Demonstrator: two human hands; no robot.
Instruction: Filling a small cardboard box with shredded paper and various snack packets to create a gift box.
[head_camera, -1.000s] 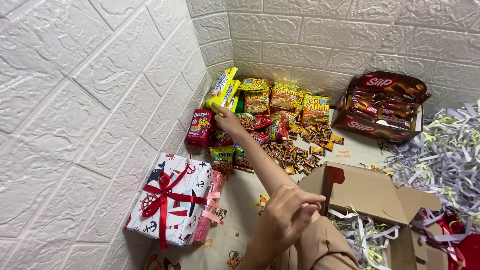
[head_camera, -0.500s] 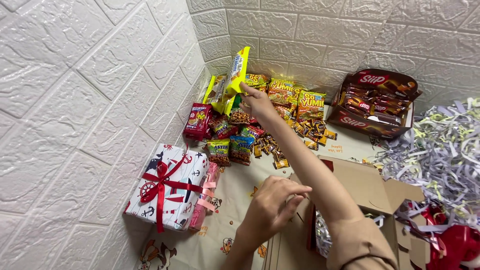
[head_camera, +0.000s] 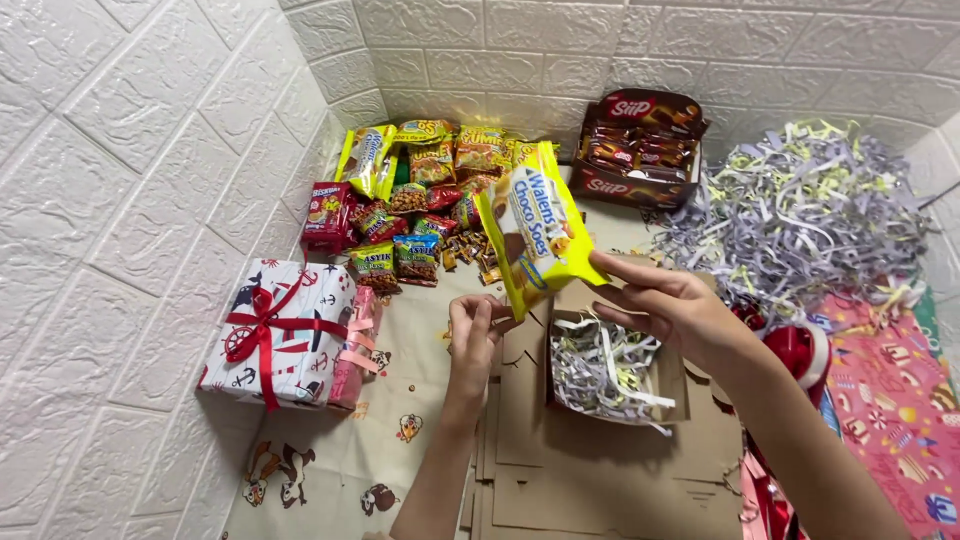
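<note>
My right hand (head_camera: 668, 305) holds a yellow snack packet (head_camera: 536, 232) by its lower right edge, up above the open brown cardboard box (head_camera: 672, 392). The box holds shredded grey and white paper (head_camera: 603, 366). My left hand (head_camera: 474, 334) pinches the packet's bottom left corner with its fingertips. The packet stands nearly upright, tilted a little to the left, just over the box's far left corner.
A heap of snack packets and small sweets (head_camera: 420, 205) lies against the back wall. A brown display box of bars (head_camera: 640, 148) stands to its right. A wrapped gift with red ribbon (head_camera: 285, 332) sits at left. Loose shredded paper (head_camera: 800, 210), patterned wrapping paper (head_camera: 893, 400) and a red ribbon roll (head_camera: 803, 350) lie at right.
My right hand has drawn the yellow packet back from the snack heap to above the box. My left hand has risen to take its lower corner. The view has shifted right.
</note>
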